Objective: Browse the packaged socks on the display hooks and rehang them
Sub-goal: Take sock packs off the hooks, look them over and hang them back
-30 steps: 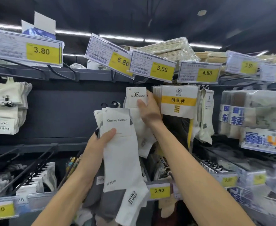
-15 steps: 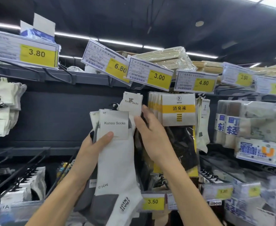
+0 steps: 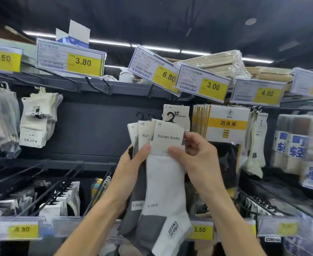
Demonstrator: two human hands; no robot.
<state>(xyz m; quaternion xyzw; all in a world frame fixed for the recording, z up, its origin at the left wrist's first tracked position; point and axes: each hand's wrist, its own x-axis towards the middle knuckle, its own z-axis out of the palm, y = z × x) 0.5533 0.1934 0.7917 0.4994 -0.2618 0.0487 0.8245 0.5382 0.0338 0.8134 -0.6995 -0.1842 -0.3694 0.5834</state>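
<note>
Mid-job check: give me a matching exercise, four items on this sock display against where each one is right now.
Items
1. front Kunao Socks pack
2. yellow-banded pack
3. cream socks
4. 3.50 price tag

Places
A. on the lower shelf rail
B. hanging far to the left of the hands
C. held by the left hand and the right hand
D. hanging just right of the held pack

Pairs: 1-C, 2-D, 3-B, 4-A
</note>
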